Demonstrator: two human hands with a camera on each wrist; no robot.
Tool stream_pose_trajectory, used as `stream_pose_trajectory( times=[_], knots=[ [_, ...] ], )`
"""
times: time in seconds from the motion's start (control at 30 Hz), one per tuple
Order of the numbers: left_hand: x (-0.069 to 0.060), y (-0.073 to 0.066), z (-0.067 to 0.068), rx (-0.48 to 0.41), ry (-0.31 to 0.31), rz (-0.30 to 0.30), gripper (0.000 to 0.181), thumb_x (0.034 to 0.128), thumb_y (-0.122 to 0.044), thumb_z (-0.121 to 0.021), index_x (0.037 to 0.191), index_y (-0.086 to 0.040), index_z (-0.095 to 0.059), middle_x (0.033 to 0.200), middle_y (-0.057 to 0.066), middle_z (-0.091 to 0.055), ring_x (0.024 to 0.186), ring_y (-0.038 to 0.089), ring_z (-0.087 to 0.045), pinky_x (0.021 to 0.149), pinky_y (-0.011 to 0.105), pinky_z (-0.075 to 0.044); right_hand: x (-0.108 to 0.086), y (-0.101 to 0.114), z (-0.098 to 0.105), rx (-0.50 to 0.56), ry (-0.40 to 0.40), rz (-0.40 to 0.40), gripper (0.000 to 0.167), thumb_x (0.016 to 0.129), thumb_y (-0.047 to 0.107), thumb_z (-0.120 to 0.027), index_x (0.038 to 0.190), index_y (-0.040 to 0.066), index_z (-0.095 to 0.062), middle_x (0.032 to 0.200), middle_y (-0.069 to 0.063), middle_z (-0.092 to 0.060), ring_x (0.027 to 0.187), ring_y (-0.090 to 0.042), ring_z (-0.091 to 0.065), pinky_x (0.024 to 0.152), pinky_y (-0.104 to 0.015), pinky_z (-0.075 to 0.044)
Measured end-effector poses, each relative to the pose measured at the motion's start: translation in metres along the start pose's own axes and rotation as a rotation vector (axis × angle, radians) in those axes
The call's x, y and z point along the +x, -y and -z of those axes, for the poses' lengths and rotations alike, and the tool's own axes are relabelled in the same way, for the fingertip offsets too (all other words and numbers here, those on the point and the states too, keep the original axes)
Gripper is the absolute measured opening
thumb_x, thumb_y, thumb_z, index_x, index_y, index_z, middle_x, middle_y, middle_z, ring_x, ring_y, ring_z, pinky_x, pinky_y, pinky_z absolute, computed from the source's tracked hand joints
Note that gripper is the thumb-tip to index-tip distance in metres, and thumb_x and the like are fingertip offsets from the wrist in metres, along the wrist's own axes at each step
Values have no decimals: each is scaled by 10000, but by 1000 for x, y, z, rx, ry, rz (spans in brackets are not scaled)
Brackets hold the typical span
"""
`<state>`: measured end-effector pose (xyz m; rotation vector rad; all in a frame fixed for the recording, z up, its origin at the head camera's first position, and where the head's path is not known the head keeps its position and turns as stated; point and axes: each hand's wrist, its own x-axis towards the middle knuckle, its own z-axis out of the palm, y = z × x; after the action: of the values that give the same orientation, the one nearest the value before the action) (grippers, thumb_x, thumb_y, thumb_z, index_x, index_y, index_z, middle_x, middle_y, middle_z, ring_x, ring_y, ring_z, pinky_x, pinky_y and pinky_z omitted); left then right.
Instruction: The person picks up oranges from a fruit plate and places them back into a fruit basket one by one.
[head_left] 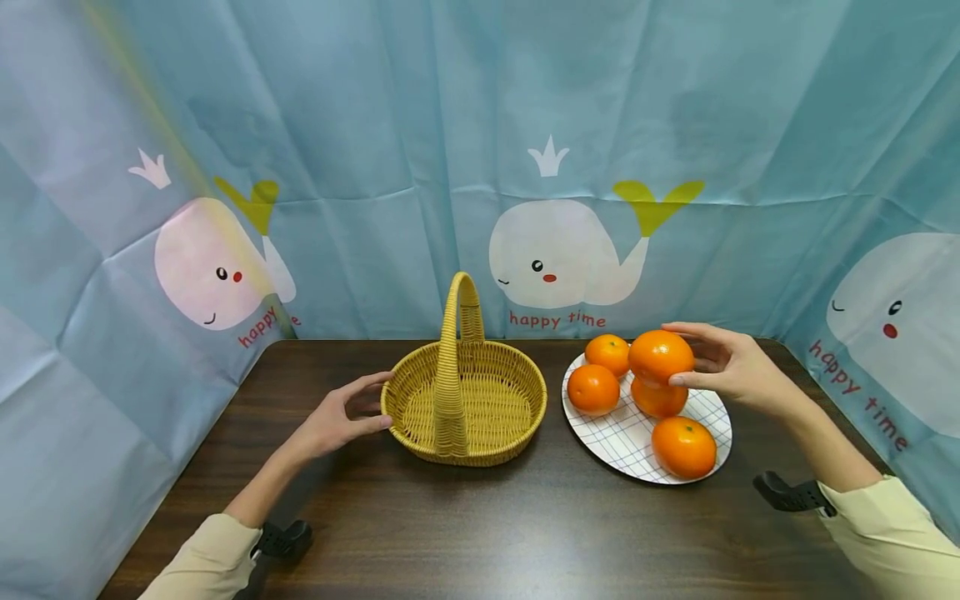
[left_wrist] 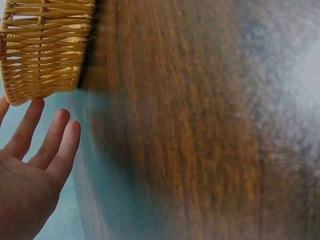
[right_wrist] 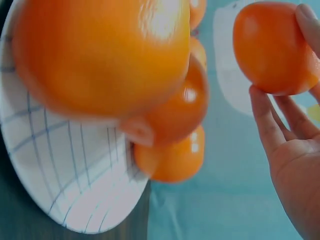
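In the head view a yellow wicker basket with a tall arched handle stands mid-table, with nothing inside. My left hand touches its left end with fingertips and thumb; the left wrist view shows fairly straight fingers against the weave of the basket. Over a white plate with blue checks, my right hand pinches an orange between thumb and fingers. The right wrist view shows this orange raised apart from the others. Several more oranges lie on the plate.
All of this stands on a dark brown wooden table. A light blue curtain printed with white whales hangs behind the table's back edge and along both sides. The plate lies just right of the basket, a narrow gap between them.
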<state>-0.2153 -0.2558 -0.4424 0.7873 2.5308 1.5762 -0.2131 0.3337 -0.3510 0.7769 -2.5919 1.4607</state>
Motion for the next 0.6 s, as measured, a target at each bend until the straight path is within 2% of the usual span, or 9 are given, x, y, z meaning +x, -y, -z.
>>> stream_pose_trajectory(
  times=[0.23,0.43,0.6],
  knots=[
    [1,2,0,9,3,-4,663,930,-69,-753,1511,-4,-441,1426,272,-497,1173,424,-605,873,318,-563,18,3,-15,38,65,30,662,859,-37,-794,1461,30,-525,1400,-162,-557,1185,-120,-605,928,-253,-520],
    [1,2,1,16,0,-11,657,930,-67,-752,1506,2,-446,1418,272,-508,1163,419,-612,883,362,-565,32,12,-29,50,112,71,673,855,-12,-808,1463,20,-522,1417,-170,-541,1197,-206,-599,959,-253,-501],
    [1,2,1,14,6,-11,654,932,-62,-749,1508,-4,-446,1418,271,-508,1164,421,-611,883,377,-567,40,15,-38,52,125,73,686,843,9,-827,1460,26,-527,1425,-136,-546,1217,-212,-593,978,-257,-489]
  ],
)
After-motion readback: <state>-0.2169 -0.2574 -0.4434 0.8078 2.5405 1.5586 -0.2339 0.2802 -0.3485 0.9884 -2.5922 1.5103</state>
